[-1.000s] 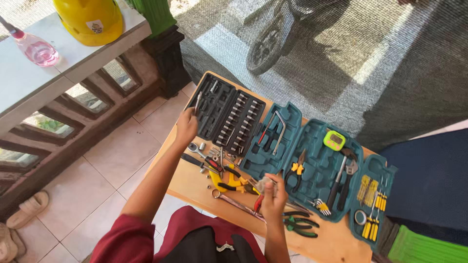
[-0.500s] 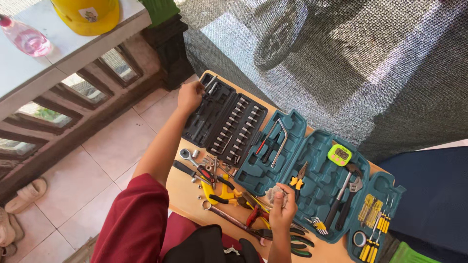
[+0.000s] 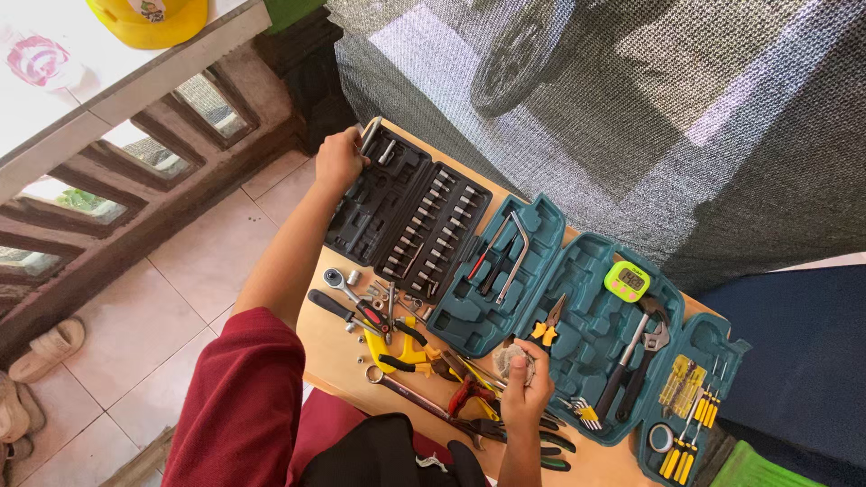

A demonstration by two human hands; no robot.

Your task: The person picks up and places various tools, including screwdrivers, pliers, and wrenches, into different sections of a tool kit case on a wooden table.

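Note:
My left hand [image 3: 339, 159] reaches to the far left corner of an open black socket case [image 3: 406, 221] and grips a metal socket piece [image 3: 371, 134] at its top edge. My right hand [image 3: 527, 390] is closed around a small round grey object [image 3: 511, 359], held over the near edge of an open teal tool case [image 3: 577, 325]. The teal case holds pliers with yellow handles [image 3: 547, 325], an adjustable wrench [image 3: 642, 347], a green digital timer [image 3: 627, 280] and yellow screwdrivers [image 3: 687, 410].
Loose wrenches, pliers and sockets [image 3: 406, 352] lie on the wooden table [image 3: 329, 347] before the cases. A yellow hard hat [image 3: 149, 18] sits on a white ledge at upper left. Grey mesh netting [image 3: 631, 117] hangs behind the table. Sandals [image 3: 45, 352] lie on the tiled floor.
My left hand has moved up the black socket case to its far corner and closed on a metal piece. My right hand stays over the teal case's near edge, still holding the small object.

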